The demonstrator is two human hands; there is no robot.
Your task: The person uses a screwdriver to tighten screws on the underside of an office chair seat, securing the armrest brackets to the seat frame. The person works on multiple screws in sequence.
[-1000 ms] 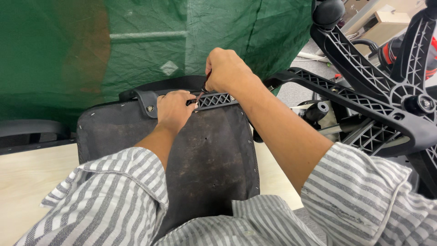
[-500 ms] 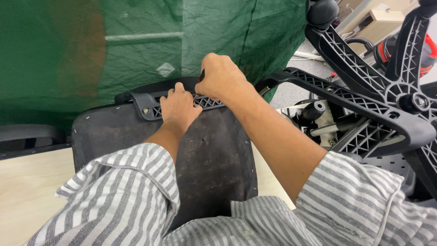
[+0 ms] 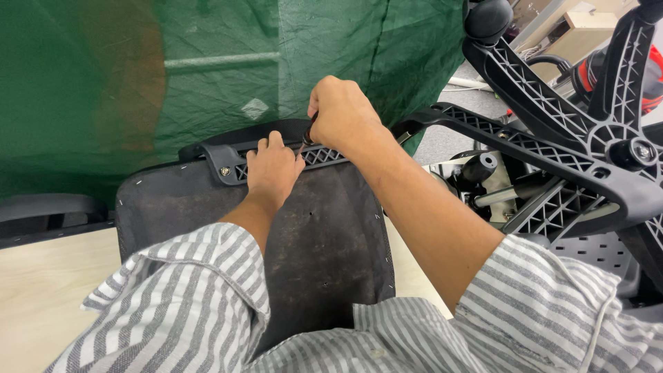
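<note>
Hanging across the back of the scene was a large green mesh sheet [image 3: 228, 69], filling most of the view behind the work. In front of it lay an upturned chair seat [image 3: 324, 242], its dark fabric underside stapled round the edges, resting on a pale wooden bench [image 3: 41, 297] and leaning toward the person. To the right stood a black star-shaped chair base [image 3: 587, 138] with ribbed plastic legs, a caster wheel [image 3: 487, 19] at the tip of one leg near the top, and a gas cylinder [image 3: 497, 197] lying among parts beneath it. Both of the person's arms came in from below in grey-and-white striped sleeves [image 3: 179, 304].

Along the far edge of the seat ran a black latticed plastic bracket [image 3: 238, 162], fixed with a small screw near its left end. The left hand [image 3: 273, 169] lay flat on this bracket, fingers loosely curled over it and pressing down, clasping nothing. The right hand [image 3: 345, 114] was just above and beside it, closed in a fist around a slim dark tool [image 3: 306, 141], whose tip pointed down into the bracket right beside the left fingertips. What sort of tool it was, I could not make out.
</note>
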